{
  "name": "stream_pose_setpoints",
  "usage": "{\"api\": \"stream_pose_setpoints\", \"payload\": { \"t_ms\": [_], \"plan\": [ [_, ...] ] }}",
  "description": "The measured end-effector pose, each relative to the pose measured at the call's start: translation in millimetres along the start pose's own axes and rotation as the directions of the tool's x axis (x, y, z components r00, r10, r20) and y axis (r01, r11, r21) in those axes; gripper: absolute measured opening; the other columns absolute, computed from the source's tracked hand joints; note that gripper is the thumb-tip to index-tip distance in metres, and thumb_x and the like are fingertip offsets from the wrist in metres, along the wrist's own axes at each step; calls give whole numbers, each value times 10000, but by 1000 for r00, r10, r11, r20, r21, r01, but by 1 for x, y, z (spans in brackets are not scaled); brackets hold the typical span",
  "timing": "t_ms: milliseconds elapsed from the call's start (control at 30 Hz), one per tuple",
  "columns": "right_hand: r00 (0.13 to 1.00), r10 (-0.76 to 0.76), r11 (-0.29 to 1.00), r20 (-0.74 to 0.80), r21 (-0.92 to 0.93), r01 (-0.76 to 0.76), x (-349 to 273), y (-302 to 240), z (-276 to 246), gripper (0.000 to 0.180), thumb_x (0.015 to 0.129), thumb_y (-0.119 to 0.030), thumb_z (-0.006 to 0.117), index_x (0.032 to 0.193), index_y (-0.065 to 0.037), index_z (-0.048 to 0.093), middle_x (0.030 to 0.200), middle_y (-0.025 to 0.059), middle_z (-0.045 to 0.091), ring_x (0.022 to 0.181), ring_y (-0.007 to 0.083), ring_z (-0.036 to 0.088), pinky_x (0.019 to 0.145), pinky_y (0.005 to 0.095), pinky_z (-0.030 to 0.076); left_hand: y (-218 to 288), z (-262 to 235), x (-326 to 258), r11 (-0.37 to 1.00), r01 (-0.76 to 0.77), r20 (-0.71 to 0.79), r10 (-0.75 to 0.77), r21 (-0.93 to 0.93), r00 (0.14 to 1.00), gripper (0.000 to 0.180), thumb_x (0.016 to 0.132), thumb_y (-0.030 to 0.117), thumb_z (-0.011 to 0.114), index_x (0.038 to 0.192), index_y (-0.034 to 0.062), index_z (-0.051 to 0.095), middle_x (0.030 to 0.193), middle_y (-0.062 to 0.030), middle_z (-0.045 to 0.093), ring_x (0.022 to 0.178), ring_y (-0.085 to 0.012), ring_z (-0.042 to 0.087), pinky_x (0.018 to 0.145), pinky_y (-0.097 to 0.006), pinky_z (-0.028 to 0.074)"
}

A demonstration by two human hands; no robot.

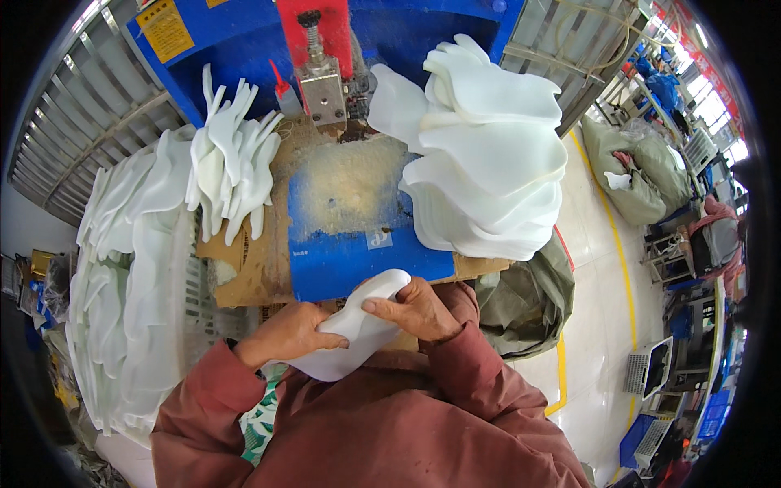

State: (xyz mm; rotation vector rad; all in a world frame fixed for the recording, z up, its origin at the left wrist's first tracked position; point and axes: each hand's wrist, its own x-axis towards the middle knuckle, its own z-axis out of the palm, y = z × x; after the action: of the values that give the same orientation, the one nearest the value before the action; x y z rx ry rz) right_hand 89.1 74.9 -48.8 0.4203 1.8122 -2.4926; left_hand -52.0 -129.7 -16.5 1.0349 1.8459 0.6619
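Observation:
Close to my body, both hands grip one white, curved foam piece [356,335], slightly bent, with its rounded end up and to the right. My left hand [285,333] is closed on its left edge, thumb on top. Higher up, my right hand [423,313] pinches the right side near the rounded end, thumb on the upper face; the fingers beneath are hidden. Just beyond the piece lies a blue board [370,264] coated with pale dust. To the right of the board stands a tall stack of similar white foam pieces [492,154].
Ahead, a blue machine [236,32] carries a metal head [323,96] on a red column. A red-tipped bottle [286,99] stands beside it. Narrow white foam strips [232,159] lie on cardboard; more foam pieces [122,309] fill the left. A dark sack [533,301] hangs at right.

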Motion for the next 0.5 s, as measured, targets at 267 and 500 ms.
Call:
{"api": "stream_pose_setpoints", "payload": {
  "t_ms": [267, 500],
  "plan": [
    [991, 89, 995, 97, 25, -92, 12, -12, -14, 397, 1004, -297, 711, 1265, 0, 673, 1143, 63, 713, 1038, 134, 646, 911, 316, 526, -1, -12, 5, 961, 160, 138, -131, -225, 982, 418, 856, 278, 811, 1160, -1, 739, 998, -93, 763, 913, -155, 697, 844, -324, 537],
    [985, 110, 990, 134, 71, -120, -1, -5, -21, 456, 1039, -279, 655, 1404, -13, 597, 1219, 49, 686, 1067, 127, 622, 890, 273, 521, -14, -17, 1, 813, 231, 31, -255, -534, 966, 465, 875, 215, 823, 1257, -17, 697, 1097, -85, 746, 994, -171, 691, 919, -320, 537]
  ]
}}
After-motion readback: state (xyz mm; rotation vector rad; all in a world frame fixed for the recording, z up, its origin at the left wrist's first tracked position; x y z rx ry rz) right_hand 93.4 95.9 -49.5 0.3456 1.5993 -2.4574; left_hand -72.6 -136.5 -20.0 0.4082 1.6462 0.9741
